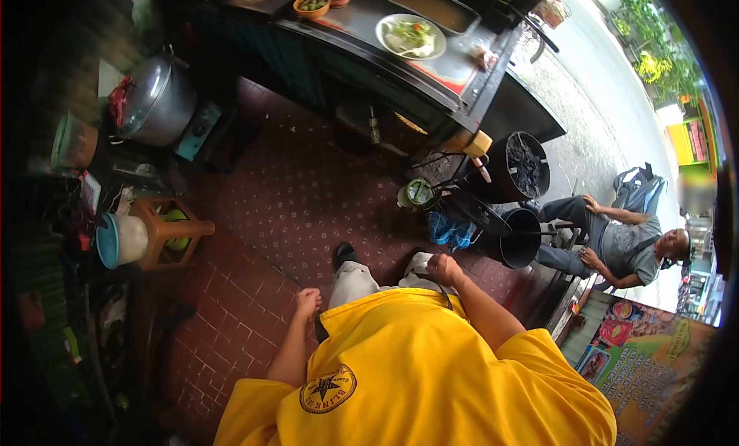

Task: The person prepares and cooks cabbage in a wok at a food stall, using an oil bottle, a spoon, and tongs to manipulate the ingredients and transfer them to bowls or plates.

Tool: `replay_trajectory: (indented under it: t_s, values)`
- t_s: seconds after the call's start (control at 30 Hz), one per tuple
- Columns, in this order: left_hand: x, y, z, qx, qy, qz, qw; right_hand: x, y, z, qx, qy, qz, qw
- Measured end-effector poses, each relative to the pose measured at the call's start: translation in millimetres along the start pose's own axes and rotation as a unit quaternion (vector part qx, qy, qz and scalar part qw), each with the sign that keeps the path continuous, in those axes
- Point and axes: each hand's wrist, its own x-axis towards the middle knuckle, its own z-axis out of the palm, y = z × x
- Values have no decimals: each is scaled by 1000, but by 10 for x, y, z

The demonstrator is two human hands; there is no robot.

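My left hand (309,302) hangs beside my left leg, fingers curled in, with nothing showing in it. In front of my right thigh, my right hand (444,269) is closed in a loose fist; no object shows in it. Between them are my light trousers (352,284) and the hem of my yellow shirt (454,361). Nearest the right hand on the floor side are a blue checked cloth (450,230) and a black round container (517,238). A green-rimmed bucket (417,192) stands farther ahead.
Ahead is a counter (346,41) with a plate of greens (411,36), an orange bowl (312,6) and a metal tray (435,7). A charcoal drum (527,165) stands right, near a seated person (616,242). Left are a large pot (158,99) and an orange stool (165,234).
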Motion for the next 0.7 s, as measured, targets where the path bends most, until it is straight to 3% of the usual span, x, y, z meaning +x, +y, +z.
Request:
replay_trajectory:
  t_s: [0.03,0.1,0.17,0.23,0.33,0.4,0.47,0.5,0.53,0.57,0.63,0.7]
  values:
    - [57,-221,-139,-22,13,-16,1000,211,93,17,23,15,-29,999]
    - [1,-452,-320,-19,30,-35,999,461,-317,-263,221,3,161,962]
    - [-161,-499,-383,-24,50,-65,996,746,-450,-336,289,23,166,943]
    - [-311,-470,-409,-29,73,-103,992,1141,-497,-373,270,-14,154,950]
    - [-577,-366,-227,-140,86,-169,972,1679,-765,-402,240,-53,149,958]
    - [-680,-234,-59,-176,40,-164,970,2210,-915,-377,186,-89,154,966]
    - [-750,-379,60,-5,36,-41,998,2692,-956,-272,201,-101,158,961]
    - [-830,-444,133,-36,53,-53,997,2996,-982,-212,233,-88,160,955]
    - [-1001,-195,171,-40,80,-63,994,3325,-972,-158,162,-92,169,968]
    - [-1070,-258,241,-72,92,-134,984,3746,-622,45,83,-38,113,989]
    - [-1315,-411,349,-90,124,-216,964,4299,-613,105,89,-47,112,989]
    - [-1541,-587,284,-49,179,-249,951,4972,-441,209,145,-27,185,972]
